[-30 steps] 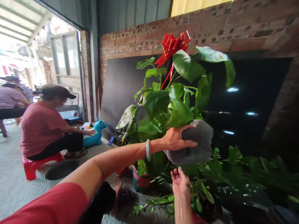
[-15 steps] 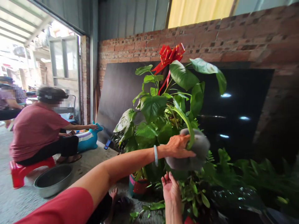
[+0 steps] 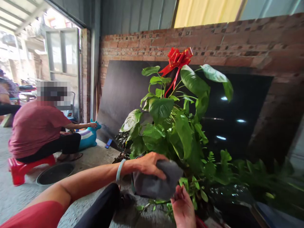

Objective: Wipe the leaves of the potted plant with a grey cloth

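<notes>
Below the plant (image 3: 175, 126), the left hand (image 3: 147, 163) — gripping the grey cloth (image 3: 155, 183) — has dropped; right hand (image 3: 182, 207) open beneath.

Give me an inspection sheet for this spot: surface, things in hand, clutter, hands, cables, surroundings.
Surface: bare concrete floor, loose leaves by the pots.
Things in hand: grey cloth, bunched, beside the large-leaved potted plant with a red bow.
Clutter: metal basin, red stool, teal toy animal, low ferns.
Hands: left hand grips the cloth from above; right hand is open, palm up, just below it.
Cables: nothing seen.
Surroundings: brick wall, dark board leaning on it, another person seated at left by an open doorway.
</notes>
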Motion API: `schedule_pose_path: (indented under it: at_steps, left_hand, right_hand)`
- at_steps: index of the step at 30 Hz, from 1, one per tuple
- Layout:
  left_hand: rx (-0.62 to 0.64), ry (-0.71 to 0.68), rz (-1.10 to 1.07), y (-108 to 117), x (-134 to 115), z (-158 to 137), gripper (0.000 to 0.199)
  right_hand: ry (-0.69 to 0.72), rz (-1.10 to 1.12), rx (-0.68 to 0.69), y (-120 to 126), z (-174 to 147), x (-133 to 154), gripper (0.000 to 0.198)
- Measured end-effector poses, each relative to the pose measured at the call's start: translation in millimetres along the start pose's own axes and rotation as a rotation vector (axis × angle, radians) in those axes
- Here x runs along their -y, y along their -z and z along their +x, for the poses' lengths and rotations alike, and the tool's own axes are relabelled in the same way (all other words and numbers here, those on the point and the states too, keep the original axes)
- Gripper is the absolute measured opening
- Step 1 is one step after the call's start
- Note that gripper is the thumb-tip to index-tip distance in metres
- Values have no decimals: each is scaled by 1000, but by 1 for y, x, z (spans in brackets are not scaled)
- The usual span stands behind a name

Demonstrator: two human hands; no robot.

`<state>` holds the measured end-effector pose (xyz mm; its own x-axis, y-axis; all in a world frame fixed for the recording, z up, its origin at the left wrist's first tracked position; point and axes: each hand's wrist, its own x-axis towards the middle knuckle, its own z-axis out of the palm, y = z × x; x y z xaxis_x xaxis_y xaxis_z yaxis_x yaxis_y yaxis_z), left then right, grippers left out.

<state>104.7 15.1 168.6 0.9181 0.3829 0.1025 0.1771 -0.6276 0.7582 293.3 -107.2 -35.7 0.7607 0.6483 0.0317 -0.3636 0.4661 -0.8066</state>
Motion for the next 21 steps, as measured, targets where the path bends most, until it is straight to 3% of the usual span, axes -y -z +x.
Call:
schedule_pose_path:
  at_steps: [3, 5, 8, 12, 15, 17, 19, 21]
  left_hand:
    - [-404, 39, -29, -5, 2, -2, 72]
    - [-505, 17, -23, -18, 4, -5, 73]
    - [-479, -129, -27, -42, 8, -17, 70]
    - [-398, -299, -3, -63, 18, -39, 63]
    - [-282, -401, -42, -63, 24, -54, 58]
    - [-183, -403, -170, -57, 31, -62, 59]
    - [-123, -329, -373, -47, 45, -64, 58]
    - [-226, -190, -581, -36, 67, -61, 48]
  right_hand:
    - [-143, 104, -4, -23, -40, 20, 54]
    - [-173, 102, 53, -47, -67, 31, 61]
    - [-135, 9, 114, -78, -96, 43, 65]
    - [-108, -47, 116, -95, -112, 47, 72]
    - [-56, -133, -88, -100, -110, 42, 65]
    - [10, -196, -231, -104, -105, 44, 65]
    - [91, -242, -267, -111, -100, 55, 69]
    - [170, -253, -278, -123, -95, 75, 69]
